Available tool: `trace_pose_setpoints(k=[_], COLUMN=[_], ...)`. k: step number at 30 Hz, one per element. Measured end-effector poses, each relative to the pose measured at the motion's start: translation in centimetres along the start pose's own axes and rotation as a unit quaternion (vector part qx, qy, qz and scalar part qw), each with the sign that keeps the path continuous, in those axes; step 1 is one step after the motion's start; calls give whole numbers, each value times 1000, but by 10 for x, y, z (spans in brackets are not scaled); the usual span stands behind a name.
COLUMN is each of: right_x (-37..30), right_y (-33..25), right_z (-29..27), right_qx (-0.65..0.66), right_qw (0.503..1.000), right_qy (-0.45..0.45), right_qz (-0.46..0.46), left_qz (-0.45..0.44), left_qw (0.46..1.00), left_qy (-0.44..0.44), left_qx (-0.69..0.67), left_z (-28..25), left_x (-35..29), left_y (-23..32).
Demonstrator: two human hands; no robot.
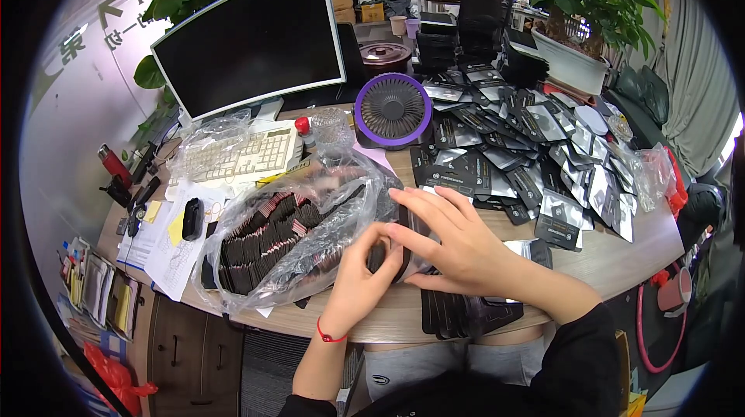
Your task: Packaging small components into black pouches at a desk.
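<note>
My left hand [363, 271], with a red string bracelet at its wrist, is curled with thumb and fingers drawn together at the right edge of a clear plastic bag [310, 285]. A dark piece [397, 260] shows beside its fingers, partly hidden; its kind is unclear. My right hand [458, 245] is stretched out with fingers apart, its index fingertip meeting the left fingers. Packed in rows inside the bag are many small black cards [260, 250] with reddish edges. Under my right hand, flat black packages [450, 310] lie in a stack at the table's front edge.
A large heap of black and silver pouches [535, 145] covers the table's right side. Farther back stand a purple-rimmed fan [393, 110] and a monitor [252, 41]. A keyboard [248, 155] and papers [172, 242] lie on the left. A plant pot [570, 64] stands back right.
</note>
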State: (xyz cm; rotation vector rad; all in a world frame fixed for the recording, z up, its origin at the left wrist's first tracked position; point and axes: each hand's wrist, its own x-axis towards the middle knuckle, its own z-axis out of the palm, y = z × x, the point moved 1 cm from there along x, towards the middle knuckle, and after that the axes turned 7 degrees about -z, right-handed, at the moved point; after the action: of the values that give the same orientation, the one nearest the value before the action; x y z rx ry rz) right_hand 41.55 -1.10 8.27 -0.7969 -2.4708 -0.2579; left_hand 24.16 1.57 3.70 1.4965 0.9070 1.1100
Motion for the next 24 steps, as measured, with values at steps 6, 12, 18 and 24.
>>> trace_pose_setpoints(k=[6,12,18,24], right_x=[-4,-3,-1,-4], right_y=[-1,-1,1,20], right_z=[6,6,0,-2], right_qx=[6,-9,27,374], right_qw=[999,999,1000,904], right_qy=[-8,-12,5,98], right_qz=[-40,-49,12,184], left_qz=[20,-34,24,49], left_qw=[994,994,992,983], left_qy=[-66,-75,-66,-96], left_qx=[84,72,102,151], left_z=[1,-3,3,6], left_x=[-3,0,-1,0], left_y=[-9,-18,-2,2])
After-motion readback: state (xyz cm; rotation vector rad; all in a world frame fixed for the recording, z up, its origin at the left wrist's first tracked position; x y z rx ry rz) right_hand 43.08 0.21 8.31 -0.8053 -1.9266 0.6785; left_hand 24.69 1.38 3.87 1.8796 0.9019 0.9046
